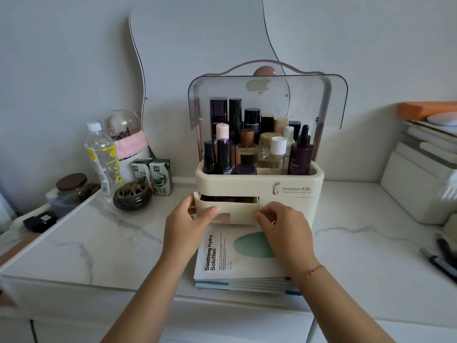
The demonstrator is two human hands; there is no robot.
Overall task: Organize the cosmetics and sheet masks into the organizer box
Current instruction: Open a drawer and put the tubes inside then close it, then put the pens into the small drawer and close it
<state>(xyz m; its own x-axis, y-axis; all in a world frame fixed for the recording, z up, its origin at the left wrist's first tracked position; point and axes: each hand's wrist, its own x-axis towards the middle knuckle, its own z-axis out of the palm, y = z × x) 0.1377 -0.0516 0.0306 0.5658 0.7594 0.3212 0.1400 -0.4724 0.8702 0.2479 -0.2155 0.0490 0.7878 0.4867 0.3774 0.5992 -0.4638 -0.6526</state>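
left hand (188,225) and right hand (283,227) grip the part-open drawer (235,209).

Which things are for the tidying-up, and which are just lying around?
For the job: organizer box, its drawer, bottles, sheet masks.
Just lying about: water bottle, milk cartons, incense burner, jar, pens.

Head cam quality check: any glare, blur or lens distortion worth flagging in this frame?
Head view: soft, even light with no hard shadows. The organizer box has a clear lid that carries a pale reflection of the pink knob. Wide-angle bending curves the counter edges. The pens at the right border are smeared. On the top sheet mask the small print is unreadable and the large print is sharp.
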